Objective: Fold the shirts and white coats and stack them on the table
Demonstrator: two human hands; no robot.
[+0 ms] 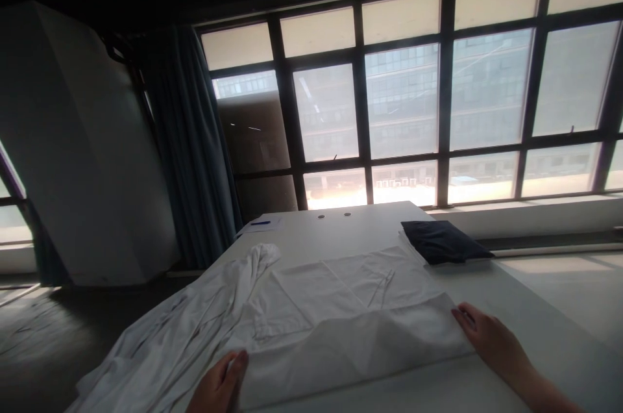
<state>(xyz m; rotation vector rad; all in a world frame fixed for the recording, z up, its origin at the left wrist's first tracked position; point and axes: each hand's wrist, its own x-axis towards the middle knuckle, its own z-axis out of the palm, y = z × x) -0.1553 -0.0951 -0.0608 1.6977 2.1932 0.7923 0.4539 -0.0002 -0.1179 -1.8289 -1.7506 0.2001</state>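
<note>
Edges, folds and glare hide a good deal here.
The bottom edge cuts off the left hand point(219, 385) below the knuckles, the right forearm point(533, 382) and the loose white pile point(195, 319); fingertips under the white cloth point(360, 338) are hidden. That cloth and the pile cover part of the table point(311, 234). Dark folded fabric point(442, 242) mostly hides something pale beneath it. Any writing by the blue pen point(260, 223) is too small to read; buildings outside are washed out.
</note>
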